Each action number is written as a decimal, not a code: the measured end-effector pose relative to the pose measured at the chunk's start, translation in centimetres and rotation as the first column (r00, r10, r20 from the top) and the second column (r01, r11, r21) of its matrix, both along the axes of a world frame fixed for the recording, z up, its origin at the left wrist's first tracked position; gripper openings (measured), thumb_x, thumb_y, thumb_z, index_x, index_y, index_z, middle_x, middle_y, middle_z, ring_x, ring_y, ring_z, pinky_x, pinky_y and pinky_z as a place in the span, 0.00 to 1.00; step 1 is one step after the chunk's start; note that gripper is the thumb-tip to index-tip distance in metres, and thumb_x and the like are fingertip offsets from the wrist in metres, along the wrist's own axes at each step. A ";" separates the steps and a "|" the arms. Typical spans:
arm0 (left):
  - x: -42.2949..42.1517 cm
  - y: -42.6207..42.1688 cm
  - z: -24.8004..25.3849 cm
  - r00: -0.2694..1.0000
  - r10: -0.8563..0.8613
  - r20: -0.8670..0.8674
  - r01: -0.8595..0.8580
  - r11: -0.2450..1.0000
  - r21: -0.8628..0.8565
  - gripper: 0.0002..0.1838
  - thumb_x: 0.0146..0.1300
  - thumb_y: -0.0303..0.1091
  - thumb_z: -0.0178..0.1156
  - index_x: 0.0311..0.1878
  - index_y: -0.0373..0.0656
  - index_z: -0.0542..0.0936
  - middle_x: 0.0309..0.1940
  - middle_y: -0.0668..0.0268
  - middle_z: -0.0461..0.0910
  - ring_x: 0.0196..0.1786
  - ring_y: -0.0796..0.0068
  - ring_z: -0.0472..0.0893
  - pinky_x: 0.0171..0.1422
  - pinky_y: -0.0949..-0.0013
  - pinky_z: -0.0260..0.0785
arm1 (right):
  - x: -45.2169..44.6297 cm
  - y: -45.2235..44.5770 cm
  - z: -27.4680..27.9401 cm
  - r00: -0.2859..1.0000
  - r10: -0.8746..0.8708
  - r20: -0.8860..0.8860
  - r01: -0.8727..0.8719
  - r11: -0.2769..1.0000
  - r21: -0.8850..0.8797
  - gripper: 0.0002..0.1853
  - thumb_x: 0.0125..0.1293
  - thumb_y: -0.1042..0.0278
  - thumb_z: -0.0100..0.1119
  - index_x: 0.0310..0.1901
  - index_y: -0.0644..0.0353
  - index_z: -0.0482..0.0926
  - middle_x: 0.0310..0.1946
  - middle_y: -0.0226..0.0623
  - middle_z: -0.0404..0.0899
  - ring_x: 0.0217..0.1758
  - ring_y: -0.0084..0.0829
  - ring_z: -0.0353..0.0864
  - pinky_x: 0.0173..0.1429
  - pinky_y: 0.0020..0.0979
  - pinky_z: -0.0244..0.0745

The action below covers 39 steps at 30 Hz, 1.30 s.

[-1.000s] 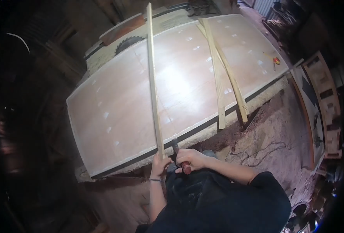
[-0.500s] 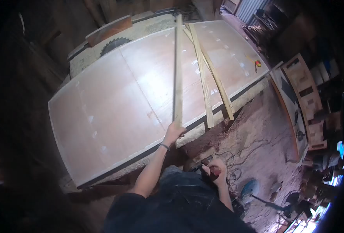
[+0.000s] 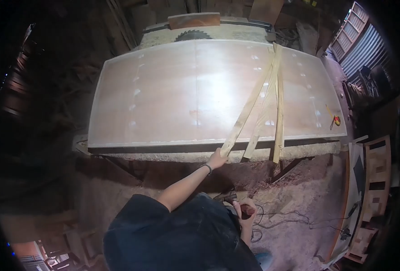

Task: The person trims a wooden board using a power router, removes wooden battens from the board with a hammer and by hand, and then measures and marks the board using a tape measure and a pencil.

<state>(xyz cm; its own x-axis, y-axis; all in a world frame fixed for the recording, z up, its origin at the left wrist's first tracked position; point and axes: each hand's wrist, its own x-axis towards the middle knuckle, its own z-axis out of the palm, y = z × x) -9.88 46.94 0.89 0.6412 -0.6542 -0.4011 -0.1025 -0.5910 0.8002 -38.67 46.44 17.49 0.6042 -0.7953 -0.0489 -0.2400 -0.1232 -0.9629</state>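
Observation:
My left hand [image 3: 217, 159] is closed around the near end of a long wooden strip [image 3: 246, 118], which slants across a large pale panel [image 3: 164, 101]. Its far part meets two other wooden strips, a middle one [image 3: 258, 124] and a right one [image 3: 279, 122], whose near ends overhang the panel's front edge. Close to my body, my right hand [image 3: 246, 214] is wrapped round the reddish-brown grip of a dark power tool [image 3: 229, 198]. The tool's exact kind is unclear because my hand and shirt partly hide it.
A toothed circular saw blade [image 3: 193, 35] stands behind the panel on the dusty table [image 3: 236, 32]. A yellow-red tape measure [image 3: 336, 120] lies at the panel's right. Cables [image 3: 295, 217] trail over the floor. A wooden frame piece [image 3: 377, 167] stands at right.
My view has turned, so the panel appears more level. The held strip's far end has swung right, onto the other strips. Both hands keep their grips.

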 end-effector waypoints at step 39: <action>-2.3 -20.7 2.4 0.936 0.049 0.350 -0.097 0.988 0.122 0.30 0.54 0.45 0.67 0.56 0.36 0.73 0.50 0.45 0.77 0.55 0.42 0.78 0.60 0.47 0.73 | -11.9 -29.0 -1.2 0.602 -0.768 0.219 0.694 0.639 0.332 0.08 0.75 0.62 0.61 0.41 0.53 0.74 0.39 0.30 0.77 0.37 0.22 0.72 0.43 0.24 0.68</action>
<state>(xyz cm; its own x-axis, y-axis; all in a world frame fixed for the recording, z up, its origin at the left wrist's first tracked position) -12.19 26.22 3.26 0.7994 -0.5557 -0.2283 -0.3101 -0.7072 0.6354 -50.53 17.39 16.31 -0.1692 -0.9696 -0.1768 0.1500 0.1520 -0.9769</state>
